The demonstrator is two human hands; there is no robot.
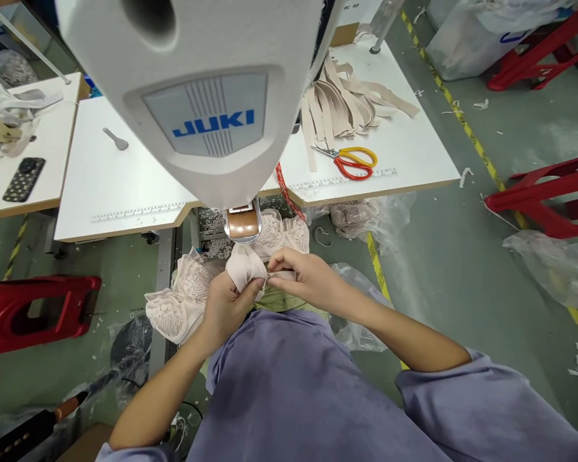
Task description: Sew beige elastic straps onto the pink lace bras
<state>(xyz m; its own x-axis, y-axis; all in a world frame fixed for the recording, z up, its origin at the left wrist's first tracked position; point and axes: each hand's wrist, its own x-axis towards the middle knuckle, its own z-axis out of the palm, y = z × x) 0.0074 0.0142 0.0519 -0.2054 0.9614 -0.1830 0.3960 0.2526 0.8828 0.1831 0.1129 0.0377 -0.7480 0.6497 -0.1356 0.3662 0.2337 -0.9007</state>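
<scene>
In the head view, my left hand (228, 305) is closed on a pale beige bra (245, 266), with the thumb pressing a fold of its fabric. My right hand (308, 276) pinches the bra's edge, or a narrow strap (284, 275) there; the exact spot is partly hidden by the fingers. The two hands meet just below the white JUKI sewing machine head (212, 115). Lace cups (171, 314) hang to the left of my left hand, and more lace cups (282, 231) lie beyond my hands, right of the machine's lower end. Whether these cups belong to one garment I cannot tell.
Red-and-yellow scissors (356, 162) lie on the white table (428, 157) near a heap of beige strips (341, 106). A small grey tool (115, 138) is on the left part. Red stools (38, 314) stand at both sides, and plastic bags (361, 301) lie on the floor.
</scene>
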